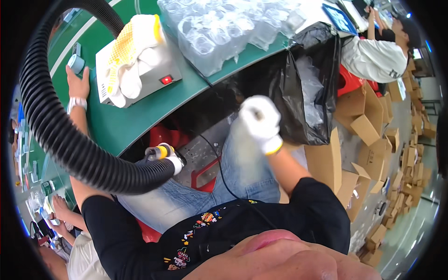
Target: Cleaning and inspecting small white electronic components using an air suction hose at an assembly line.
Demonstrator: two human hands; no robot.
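A seated worker's white-gloved right hand lifts clenched around something small and blurred, while the bare left hand rests flat, fingers released, beside a grey roll of tape on the green workbench, clear plastic trays piled well beyond.

The counter is green, the ribbed hose is black, the glove is white with a yellow cuff, and the boxes are brown.
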